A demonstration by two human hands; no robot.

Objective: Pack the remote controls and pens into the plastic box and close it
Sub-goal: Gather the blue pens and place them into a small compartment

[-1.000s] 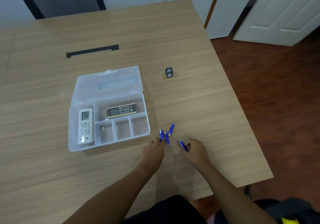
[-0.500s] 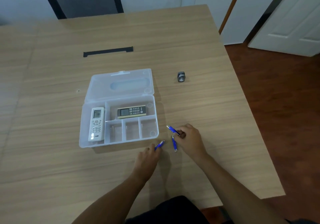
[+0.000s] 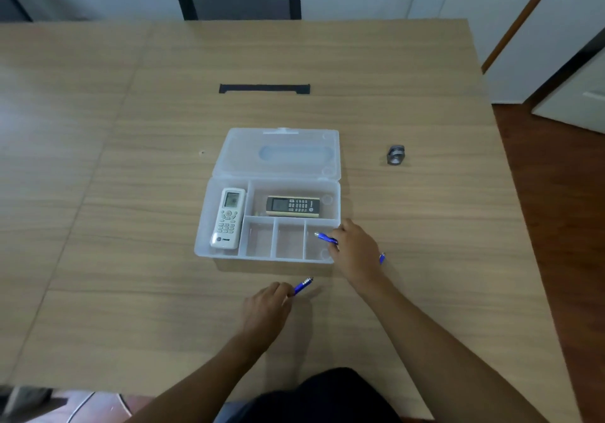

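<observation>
A clear plastic box [image 3: 226,255] lies open on the wooden table, its lid [image 3: 278,154] folded back. A white remote [image 3: 228,217] fills the left compartment. A dark remote [image 3: 292,206] lies in the upper long compartment. My right hand [image 3: 357,252] holds a blue pen [image 3: 325,237] over the box's rightmost small compartment. Just right of that hand, the tip of another blue pen [image 3: 381,257] shows on the table. In front of the box, my left hand [image 3: 266,311] grips a blue pen [image 3: 302,286].
A small grey metal cylinder [image 3: 396,155] stands on the table right of the lid. A black cable slot [image 3: 264,88] is set in the tabletop behind the box. The table's right edge drops to a wooden floor.
My right hand has carried its pen left, from the table to over the box's right compartment. My left hand keeps its pen in front of the box.
</observation>
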